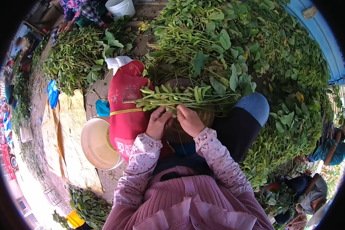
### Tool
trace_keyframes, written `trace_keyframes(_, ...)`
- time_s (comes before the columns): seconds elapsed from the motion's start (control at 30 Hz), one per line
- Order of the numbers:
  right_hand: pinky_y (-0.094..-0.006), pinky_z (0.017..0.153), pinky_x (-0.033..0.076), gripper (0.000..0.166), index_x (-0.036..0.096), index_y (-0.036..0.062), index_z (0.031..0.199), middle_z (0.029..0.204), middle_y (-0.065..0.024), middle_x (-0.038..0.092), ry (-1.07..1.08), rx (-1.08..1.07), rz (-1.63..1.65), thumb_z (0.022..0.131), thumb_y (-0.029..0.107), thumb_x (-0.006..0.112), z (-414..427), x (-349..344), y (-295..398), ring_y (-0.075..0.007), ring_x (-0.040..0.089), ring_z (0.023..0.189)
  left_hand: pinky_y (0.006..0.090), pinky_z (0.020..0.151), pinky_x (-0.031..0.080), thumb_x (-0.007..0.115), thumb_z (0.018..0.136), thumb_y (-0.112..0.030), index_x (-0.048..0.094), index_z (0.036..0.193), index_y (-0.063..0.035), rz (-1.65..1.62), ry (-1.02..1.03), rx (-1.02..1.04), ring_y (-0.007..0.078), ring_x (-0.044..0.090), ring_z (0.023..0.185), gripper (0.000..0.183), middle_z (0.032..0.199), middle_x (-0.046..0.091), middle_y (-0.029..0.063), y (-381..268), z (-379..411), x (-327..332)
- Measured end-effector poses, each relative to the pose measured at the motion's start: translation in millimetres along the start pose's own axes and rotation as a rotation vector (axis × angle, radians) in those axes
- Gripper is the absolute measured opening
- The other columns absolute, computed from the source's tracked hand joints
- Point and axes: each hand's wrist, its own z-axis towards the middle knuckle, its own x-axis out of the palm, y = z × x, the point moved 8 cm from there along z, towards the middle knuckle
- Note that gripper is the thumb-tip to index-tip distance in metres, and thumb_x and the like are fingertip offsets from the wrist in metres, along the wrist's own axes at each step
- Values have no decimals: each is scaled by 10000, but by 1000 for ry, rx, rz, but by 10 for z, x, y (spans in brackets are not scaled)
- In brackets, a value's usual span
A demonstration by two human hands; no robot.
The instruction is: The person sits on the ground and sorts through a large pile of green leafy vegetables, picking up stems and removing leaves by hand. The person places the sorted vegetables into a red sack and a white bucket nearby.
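A cut soybean plant (175, 97) with green pods lies crosswise over my lap, its bare stem end pointing left. My left hand (160, 122) has its thumb and fingers closed around a few pods at the plant's near edge. Close beside it, my right hand (189, 119) pinches the same plant between thumb and forefinger. What lies inside the curled fingers is partly hidden. Under the left end of the plant is a red printed cloth (126, 112) with a yellow band over my left leg. A white bucket (99, 143) is tilted beside that leg, some green showing inside.
Heaped soybean plants (195, 51) rise ahead and along the right. Left lie a yellowish woven sack (72, 138), a blue plastic bag (53, 93) and another plant pile (74, 57). A person (77, 14) sits near a white pail (120, 8); other people (310, 192) are at right.
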Motion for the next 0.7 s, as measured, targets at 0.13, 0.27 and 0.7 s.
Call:
trace_keyframes(0.13, -402, 474, 467, 188, 467, 70, 858, 679, -118, 588, 75, 43, -286, 790, 214, 566, 66, -100, 415, -293, 588, 580, 166, 440, 319, 505, 863, -186, 560, 940, -56, -62, -62, 63, 34, 459, 540, 161, 678, 525, -33, -15, -16, -81)
trace_keyframes(0.27, -359, 472, 472, 248, 459, 88, 862, 826, -75, 587, -50, -232, -330, 775, 266, 608, 225, -49, 917, -254, 597, 596, 166, 487, 392, 511, 835, -141, 549, 997, -53, 283, -40, 460, 50, 521, 628, 188, 769, 562, 2, -65, 4, -166)
trace_keyframes(0.7, -400, 492, 435, 147, 430, 79, 882, 665, -119, 568, -48, -43, -27, 807, 130, 545, 111, -338, 527, -321, 578, 589, 176, 378, 241, 471, 879, -274, 550, 853, -65, -303, 32, -80, 51, 363, 433, 224, 571, 461, -22, -61, -198, 297)
